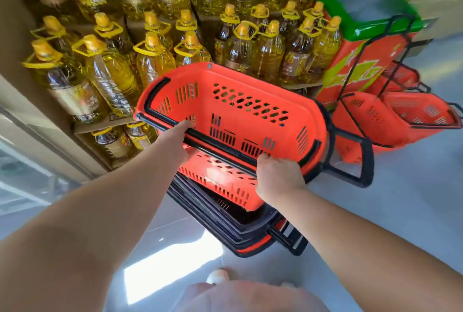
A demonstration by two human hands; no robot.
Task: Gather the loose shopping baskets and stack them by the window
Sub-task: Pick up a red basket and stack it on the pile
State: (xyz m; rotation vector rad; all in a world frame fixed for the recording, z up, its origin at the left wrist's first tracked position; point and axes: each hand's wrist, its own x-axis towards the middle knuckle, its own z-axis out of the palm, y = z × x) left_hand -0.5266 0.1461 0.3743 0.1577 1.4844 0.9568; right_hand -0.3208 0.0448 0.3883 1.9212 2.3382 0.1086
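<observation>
While both hands (225, 161) clamp the top basket (233, 111) onto the stack (225, 216), two baskets (395, 121) remain loose nearby.

Orange plastic shopping basket (233, 113) above nested basket stack (235, 211) on the floor

Yellow-capped oil bottles (155, 56) stand behind; more orange baskets (398, 118) lie right.

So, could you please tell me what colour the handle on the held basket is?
Black, against the orange basket body; the handle shows clearest in the head view.
</observation>
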